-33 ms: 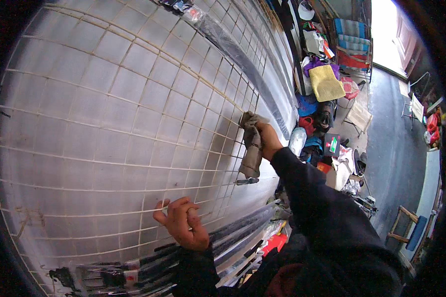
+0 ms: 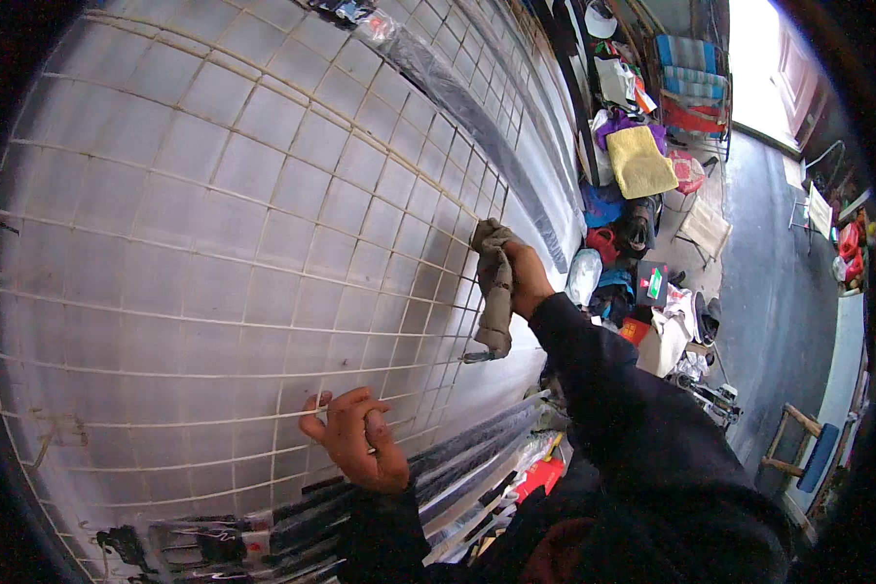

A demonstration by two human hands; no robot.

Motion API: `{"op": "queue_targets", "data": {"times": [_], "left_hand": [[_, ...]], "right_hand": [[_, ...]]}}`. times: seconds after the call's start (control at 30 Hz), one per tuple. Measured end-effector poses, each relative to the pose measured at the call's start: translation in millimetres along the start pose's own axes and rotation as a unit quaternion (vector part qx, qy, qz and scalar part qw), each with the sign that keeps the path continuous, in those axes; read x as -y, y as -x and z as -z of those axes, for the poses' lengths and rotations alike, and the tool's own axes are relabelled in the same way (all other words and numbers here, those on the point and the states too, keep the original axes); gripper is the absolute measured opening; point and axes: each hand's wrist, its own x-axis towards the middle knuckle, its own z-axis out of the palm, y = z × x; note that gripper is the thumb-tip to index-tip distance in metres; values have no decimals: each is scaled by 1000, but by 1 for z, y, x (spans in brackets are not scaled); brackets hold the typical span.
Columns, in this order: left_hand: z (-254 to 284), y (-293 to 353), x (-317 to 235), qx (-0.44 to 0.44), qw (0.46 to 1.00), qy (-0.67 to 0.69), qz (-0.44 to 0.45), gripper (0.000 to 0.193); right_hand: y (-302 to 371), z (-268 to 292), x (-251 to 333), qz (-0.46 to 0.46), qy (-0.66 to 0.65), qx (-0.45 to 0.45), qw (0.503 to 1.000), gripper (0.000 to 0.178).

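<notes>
left grip (image 2: 358,443) curled, right grip (image 2: 528,277) clenched

Barrier: wire grid (image 2: 253,262), white panel (image 2: 193,282) behind

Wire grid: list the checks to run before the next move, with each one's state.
1. Right hand holding the brownish-grey cloth: ok.
2. Left hand at the wire grid: ok, fingers curled beside its wires.
3. Left hand's grip firm: cannot tell.
4. Wires behind the cloth in plain sight: not ok, the cloth covers them.
5. Yellow cloth apart from both hands: ok, off to the right.
</notes>
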Motion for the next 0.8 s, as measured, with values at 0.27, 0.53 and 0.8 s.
{"op": "queue_targets", "data": {"times": [0.27, 0.53, 0.8], "left_hand": [[-4, 0, -7, -11, 1000, 12, -8, 23], [-4, -1, -8, -19, 1000, 2, -6, 21], [-4, -5, -13, -23, 999, -8, -32, 23]], "right_hand": [[11, -6, 3, 303, 488, 61, 816, 33], [16, -1, -10, 348, 641, -33, 684, 36], [11, 1, -47, 338, 402, -56, 849, 34]]}}
